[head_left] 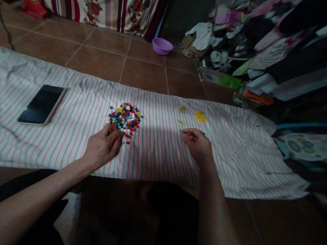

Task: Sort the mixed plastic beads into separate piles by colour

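Curling in at the near left edge of the pile of coloured pieces (126,116) are the fingers of the left hand (104,143); whether they grip a piece, I cannot tell; over to the right hand (198,145), thumb and forefinger drawn close together, any piece between them too small to make out; dark green pieces (203,133) peek out just beyond its knuckles; light green pieces (180,122) lie just ahead, beige pieces (181,109) farther back, yellow pieces (200,116) to the right of those; all of it on the striped cloth (156,145) covering the bench; well left of the pile, a phone (41,104) lies flat; past the bench, a purple basin (162,47) sits on the tiled floor (99,60), near a cardboard box (191,49) with a white garment (202,34) draped over it.
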`<state>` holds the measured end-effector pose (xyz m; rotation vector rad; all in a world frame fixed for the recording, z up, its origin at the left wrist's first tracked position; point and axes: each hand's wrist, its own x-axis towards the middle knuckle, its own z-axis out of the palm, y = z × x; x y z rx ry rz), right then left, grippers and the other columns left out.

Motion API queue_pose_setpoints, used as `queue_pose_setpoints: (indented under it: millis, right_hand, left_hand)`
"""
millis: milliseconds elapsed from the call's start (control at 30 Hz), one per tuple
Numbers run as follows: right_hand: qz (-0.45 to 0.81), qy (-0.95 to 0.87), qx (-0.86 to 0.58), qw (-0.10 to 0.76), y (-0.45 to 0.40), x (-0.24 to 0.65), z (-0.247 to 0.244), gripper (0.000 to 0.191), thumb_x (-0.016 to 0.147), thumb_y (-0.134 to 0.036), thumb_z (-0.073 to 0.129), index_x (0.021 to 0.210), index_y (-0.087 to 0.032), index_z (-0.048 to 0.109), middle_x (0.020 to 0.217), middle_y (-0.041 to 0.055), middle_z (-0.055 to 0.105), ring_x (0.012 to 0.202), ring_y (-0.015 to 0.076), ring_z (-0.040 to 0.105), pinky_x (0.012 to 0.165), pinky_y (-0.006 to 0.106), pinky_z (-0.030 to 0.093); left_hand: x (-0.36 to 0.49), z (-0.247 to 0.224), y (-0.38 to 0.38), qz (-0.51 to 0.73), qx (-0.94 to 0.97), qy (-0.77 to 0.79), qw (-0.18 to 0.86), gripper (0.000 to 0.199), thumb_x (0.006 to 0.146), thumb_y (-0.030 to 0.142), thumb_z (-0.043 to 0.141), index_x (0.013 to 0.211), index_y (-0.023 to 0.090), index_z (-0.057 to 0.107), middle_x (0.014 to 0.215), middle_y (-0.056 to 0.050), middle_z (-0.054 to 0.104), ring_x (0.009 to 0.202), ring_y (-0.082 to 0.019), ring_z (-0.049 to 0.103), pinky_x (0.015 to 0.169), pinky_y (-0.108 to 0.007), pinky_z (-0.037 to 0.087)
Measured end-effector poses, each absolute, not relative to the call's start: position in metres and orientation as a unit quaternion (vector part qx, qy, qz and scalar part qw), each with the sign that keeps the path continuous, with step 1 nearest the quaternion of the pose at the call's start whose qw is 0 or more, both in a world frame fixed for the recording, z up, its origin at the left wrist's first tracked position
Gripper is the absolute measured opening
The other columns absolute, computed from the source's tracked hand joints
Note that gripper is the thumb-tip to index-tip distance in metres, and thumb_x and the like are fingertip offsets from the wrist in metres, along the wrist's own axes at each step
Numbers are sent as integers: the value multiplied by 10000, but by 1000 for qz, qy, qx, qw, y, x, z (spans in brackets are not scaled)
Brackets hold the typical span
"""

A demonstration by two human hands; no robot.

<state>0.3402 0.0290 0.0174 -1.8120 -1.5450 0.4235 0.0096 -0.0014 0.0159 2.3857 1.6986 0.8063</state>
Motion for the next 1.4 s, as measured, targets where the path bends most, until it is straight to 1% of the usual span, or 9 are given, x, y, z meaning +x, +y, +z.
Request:
queue_pose_setpoints:
  millis: [100, 200, 467, 700, 900, 1267, 1400]
  right_hand:
    - [127, -547, -742, 365, 29, 355, 15, 266, 694, -330, 573, 898, -190, 669, 729, 25, 662, 646, 167, 605, 711, 342, 509]
    - [103, -513, -760, 385, 29, 367, 12, 285, 662, -347, 583, 883, -182, 655, 739, 35, 663, 665, 174, 614, 730, 347, 515]
    - [55, -481, -787, 382, 29, 382, 10, 242, 617, -329, 581, 804, -187, 637, 728, 45, 676, 670, 198, 636, 757, 373, 518]
    - [0, -488, -807, 331, 29, 389, 6, 193, 641, -306, 573, 784, -212, 663, 722, 48, 664, 692, 234, 634, 735, 406, 507]
    - [0, -472, -821, 321, 30, 391, 2, 245, 633, -301, 546, 813, -202, 680, 713, 50, 671, 719, 240, 633, 746, 398, 501]
    - [-6, -478, -820, 316, 31, 388, 3, 293, 697, -307, 497, 868, -186, 701, 757, 79, 687, 750, 255, 642, 771, 429, 496]
    - [-13, -486, -811, 324, 32, 383, 5, 282, 698, -320, 503, 848, -188, 702, 735, 73, 683, 726, 243, 634, 759, 407, 493]
  left_hand:
    - [10, 17, -1, 265, 784, 560, 54, 268, 923, 307, 445, 967, 197, 685, 989, -56, 612, 770, -142, 620, 515, -219, 415]
    - [9, 17, -1, 268, 783, 559, 51, 274, 925, 312, 441, 974, 194, 683, 990, -59, 615, 769, -139, 622, 517, -216, 415]
    - [9, 18, -2, 271, 781, 561, 41, 286, 927, 316, 430, 982, 198, 685, 998, -57, 626, 761, -137, 632, 524, -217, 421]
    - [9, 19, -1, 270, 781, 561, 46, 293, 929, 324, 428, 969, 198, 689, 995, -59, 629, 763, -138, 633, 527, -222, 428]
    - [9, 18, -1, 269, 781, 562, 36, 301, 931, 323, 421, 963, 196, 692, 1003, -65, 627, 751, -139, 632, 508, -223, 416]
    - [7, 19, 0, 268, 779, 565, 49, 288, 920, 318, 433, 991, 204, 688, 1023, -60, 624, 756, -135, 629, 545, -228, 442]
    - [7, 19, -1, 263, 777, 569, 51, 287, 924, 322, 432, 979, 204, 688, 1020, -59, 627, 752, -135, 628, 538, -228, 438]
